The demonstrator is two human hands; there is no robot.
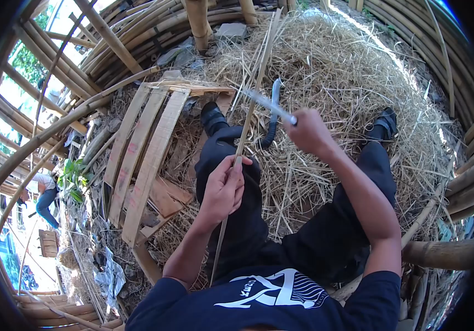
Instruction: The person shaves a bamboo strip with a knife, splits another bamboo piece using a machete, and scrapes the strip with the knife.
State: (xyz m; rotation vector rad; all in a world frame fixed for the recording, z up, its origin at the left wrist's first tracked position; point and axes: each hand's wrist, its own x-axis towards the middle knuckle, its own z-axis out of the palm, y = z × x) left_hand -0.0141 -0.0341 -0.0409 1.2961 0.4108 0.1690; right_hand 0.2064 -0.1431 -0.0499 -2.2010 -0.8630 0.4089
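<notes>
My left hand [223,190] is closed around a long, thin bamboo strip [252,99], which runs from near my lap up and away past my knees. In my right hand [310,132], closed in a fist, is a knife [270,105]; its blade is smeared by motion and crosses in front of the strip or touches it, I cannot tell which. A curved blade with a black ribbed handle [271,132] lies on the shavings between my legs, apart from both hands.
Bamboo shavings [336,71] cover the ground around my feet. A slatted wooden crate [140,143] sits at my left. Bamboo poles [137,49] surround the space, with one pole [446,254] by my right side. Another person [46,193] is outside at far left.
</notes>
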